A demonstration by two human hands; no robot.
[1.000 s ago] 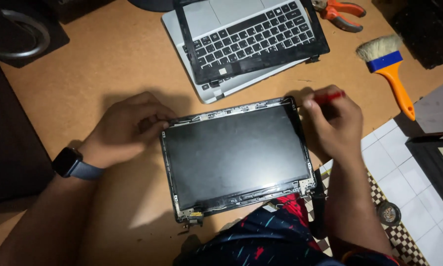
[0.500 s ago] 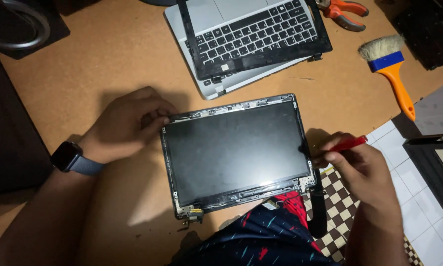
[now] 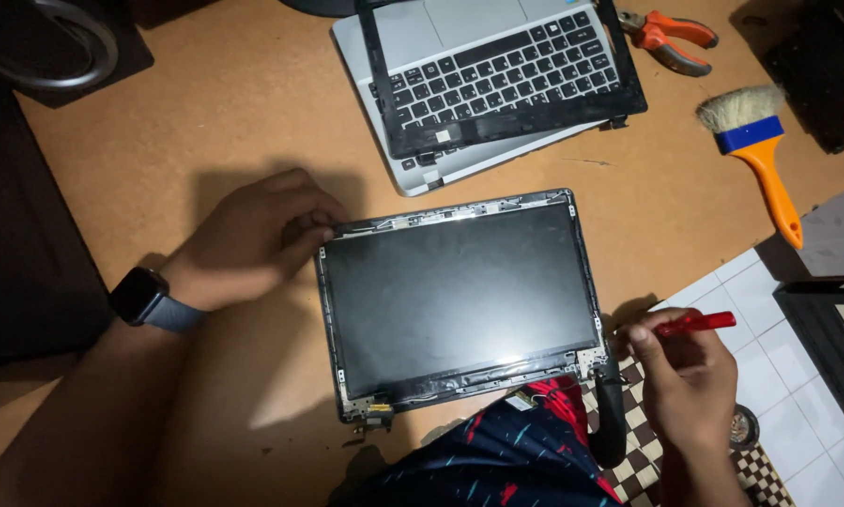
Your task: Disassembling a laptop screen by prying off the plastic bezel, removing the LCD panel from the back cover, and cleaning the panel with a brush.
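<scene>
A detached laptop screen panel in its dark lid lies flat on the brown board. My left hand, with a dark watch on the wrist, rests at the panel's top-left corner, fingertips touching its edge. My right hand is just off the panel's lower-right corner, holding a small red-handled tool. Its tip is hidden by my fingers.
A silver laptop base with keyboard lies at the top, a black bezel frame resting on it. Orange-handled pliers and an orange-and-blue brush lie at the right. White floor tiles and a checkered cloth lie at the lower right.
My right hand with the red tool has moved from the panel's top-right corner down its right side to the lower-right corner. My left hand has stayed at the top-left corner.
</scene>
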